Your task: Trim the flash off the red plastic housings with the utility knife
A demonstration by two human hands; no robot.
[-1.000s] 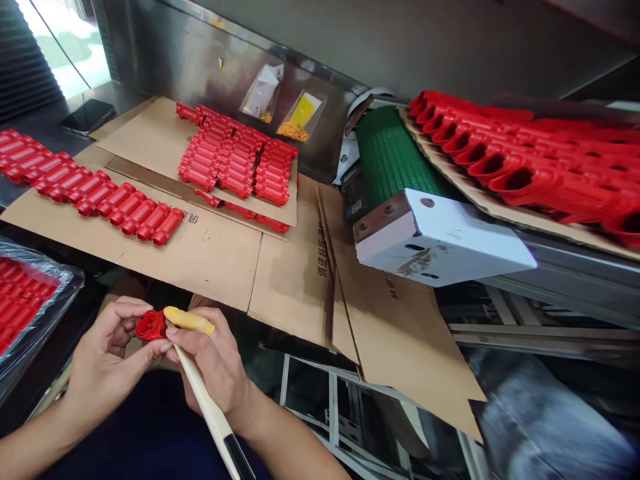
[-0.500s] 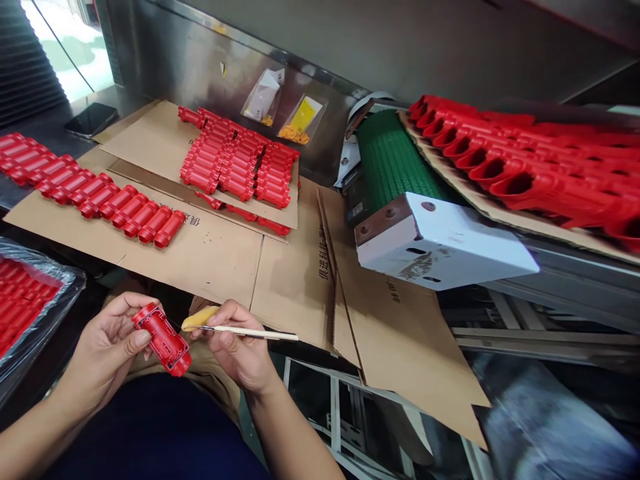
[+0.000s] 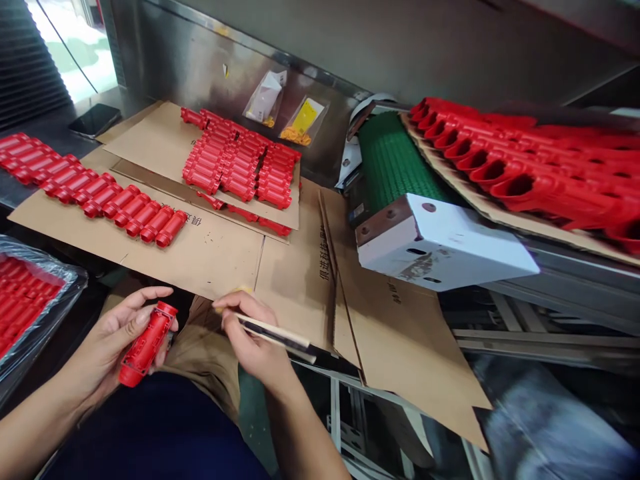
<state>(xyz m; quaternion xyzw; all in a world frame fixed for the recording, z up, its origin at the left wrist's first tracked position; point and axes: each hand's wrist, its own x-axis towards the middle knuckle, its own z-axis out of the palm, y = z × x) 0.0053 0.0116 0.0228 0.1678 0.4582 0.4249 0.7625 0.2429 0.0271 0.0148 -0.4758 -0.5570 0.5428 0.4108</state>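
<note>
Your left hand (image 3: 110, 340) grips one red tube (image 3: 147, 345), tilted, at the lower left of the frame. Your right hand (image 3: 254, 333), just right of it, pinches a thin stick (image 3: 283, 338) and does not touch the tube. Above your hands, a row of red tubes (image 3: 121, 208) lies partly on brown cardboard (image 3: 225, 250). More red tubes fill a lined box (image 3: 75, 277) at the left edge.

From where I stood, the red tubular part (image 3: 147, 347) was slanted in the left hand (image 3: 113, 340), its rounded end low and its ridged collar high. Dark marks edged the long face turned upward. Apart from it, the slender tool (image 3: 277, 335) sat in the right hand (image 3: 253, 330), its pale, dark-banded handle sloping down and outward.
</note>
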